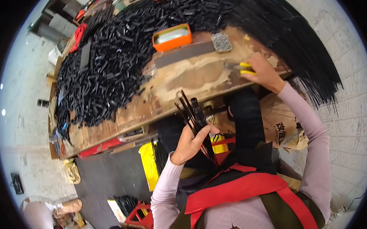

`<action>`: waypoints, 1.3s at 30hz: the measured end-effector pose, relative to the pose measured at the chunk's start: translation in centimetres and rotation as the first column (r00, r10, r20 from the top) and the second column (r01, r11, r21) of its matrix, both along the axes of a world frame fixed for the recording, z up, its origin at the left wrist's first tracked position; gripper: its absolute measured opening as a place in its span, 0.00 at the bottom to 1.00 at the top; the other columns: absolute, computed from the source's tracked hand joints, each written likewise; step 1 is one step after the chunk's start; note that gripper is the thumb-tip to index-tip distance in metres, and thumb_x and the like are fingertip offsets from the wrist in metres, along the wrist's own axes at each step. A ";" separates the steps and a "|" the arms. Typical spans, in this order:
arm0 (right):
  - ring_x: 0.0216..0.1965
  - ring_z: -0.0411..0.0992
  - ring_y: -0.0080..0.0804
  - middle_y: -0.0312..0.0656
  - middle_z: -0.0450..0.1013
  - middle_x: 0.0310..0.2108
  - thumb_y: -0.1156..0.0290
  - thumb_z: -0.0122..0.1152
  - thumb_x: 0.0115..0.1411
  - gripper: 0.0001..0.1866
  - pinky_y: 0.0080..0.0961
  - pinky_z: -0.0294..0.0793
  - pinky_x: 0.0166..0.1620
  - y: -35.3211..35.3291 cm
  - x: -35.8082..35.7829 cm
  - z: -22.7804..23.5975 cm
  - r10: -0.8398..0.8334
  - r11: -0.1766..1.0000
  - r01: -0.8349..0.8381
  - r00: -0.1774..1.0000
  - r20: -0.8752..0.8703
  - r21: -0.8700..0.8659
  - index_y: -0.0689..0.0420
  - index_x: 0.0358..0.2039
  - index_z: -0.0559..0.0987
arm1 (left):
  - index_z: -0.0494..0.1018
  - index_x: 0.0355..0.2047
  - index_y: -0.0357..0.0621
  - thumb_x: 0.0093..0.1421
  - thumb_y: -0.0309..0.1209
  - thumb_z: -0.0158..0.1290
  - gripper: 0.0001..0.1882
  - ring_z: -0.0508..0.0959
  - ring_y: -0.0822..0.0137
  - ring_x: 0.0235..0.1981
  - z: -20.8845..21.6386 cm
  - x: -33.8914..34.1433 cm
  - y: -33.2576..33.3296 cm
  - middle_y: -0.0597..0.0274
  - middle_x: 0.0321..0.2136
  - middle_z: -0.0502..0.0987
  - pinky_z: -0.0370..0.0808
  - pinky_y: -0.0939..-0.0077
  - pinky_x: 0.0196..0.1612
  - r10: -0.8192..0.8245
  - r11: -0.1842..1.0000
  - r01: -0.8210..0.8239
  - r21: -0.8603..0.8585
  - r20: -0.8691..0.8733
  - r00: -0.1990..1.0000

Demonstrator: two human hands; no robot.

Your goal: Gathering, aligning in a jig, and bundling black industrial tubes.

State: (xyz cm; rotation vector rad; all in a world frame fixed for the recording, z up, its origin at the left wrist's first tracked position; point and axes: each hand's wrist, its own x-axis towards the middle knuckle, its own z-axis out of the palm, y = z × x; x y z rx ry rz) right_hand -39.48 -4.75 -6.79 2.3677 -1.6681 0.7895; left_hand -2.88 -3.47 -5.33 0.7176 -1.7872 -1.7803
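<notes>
Over my lap, just off the table's near edge, my left hand (191, 141) is closed around several thin black rods (186, 103). A short black tubular piece (197, 110) stands up among the rods in that grip. At the right of the worktable, my right hand (263, 71) is wrapped around pliers with yellow handles (247, 68). The pliers' jaws point left over the worn tabletop and look blurred. A clear box of small metal parts (221, 42) lies just beyond the pliers.
Short black plastic pieces (121, 56) are heaped across the wooden worktable (123, 128). Long black rods (298, 42) overhang its right end. An orange tray (172, 37) sits beyond a dark flat strip (184, 54). A brown paper sack (279, 123) stands below the table at right.
</notes>
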 end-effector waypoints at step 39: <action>0.37 0.70 0.45 0.46 0.68 0.35 0.83 0.56 0.56 0.31 0.39 0.71 0.42 15.3 16.1 7.3 0.006 0.879 -0.158 0.947 0.322 0.450 0.52 0.62 0.70 | 0.67 0.56 0.30 0.63 0.46 0.60 0.32 0.63 0.79 0.23 1.2 1.0 6.6 0.73 0.21 0.64 0.62 0.82 0.28 0.189 0.963 -0.135 0.232 -0.226 0.956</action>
